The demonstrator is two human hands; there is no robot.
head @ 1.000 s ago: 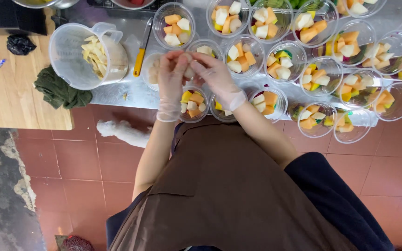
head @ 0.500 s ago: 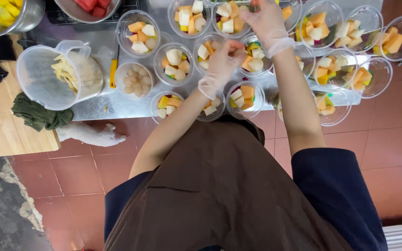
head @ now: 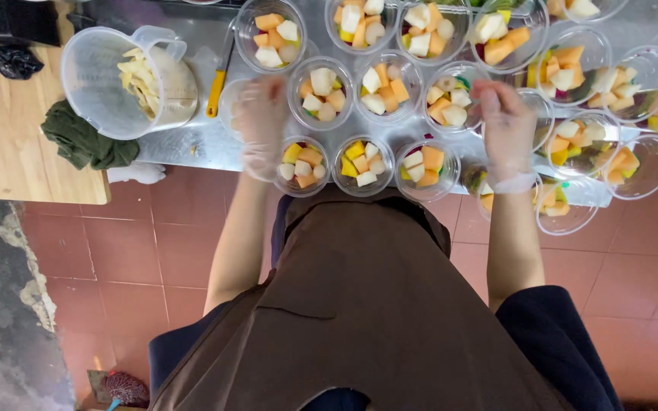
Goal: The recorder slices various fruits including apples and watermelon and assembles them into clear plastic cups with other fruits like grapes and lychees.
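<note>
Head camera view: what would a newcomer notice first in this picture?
First, the many clear plastic cups of cut fruit crowded on the metal counter. Above them hover two gloved hands, the left hand and the right hand, both blurred. At the left stands a clear jug with pale yellow strips, beside a green cloth.

Steel counter [head: 192, 144] bears fruit cups [head: 365, 165] and jug [head: 116, 80].

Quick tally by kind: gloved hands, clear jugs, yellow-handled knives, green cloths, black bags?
gloved hands: 2, left hand and right hand
clear jug: 1
yellow-handled knife: 1
green cloth: 1
black bag: 1
Total: 6
</note>
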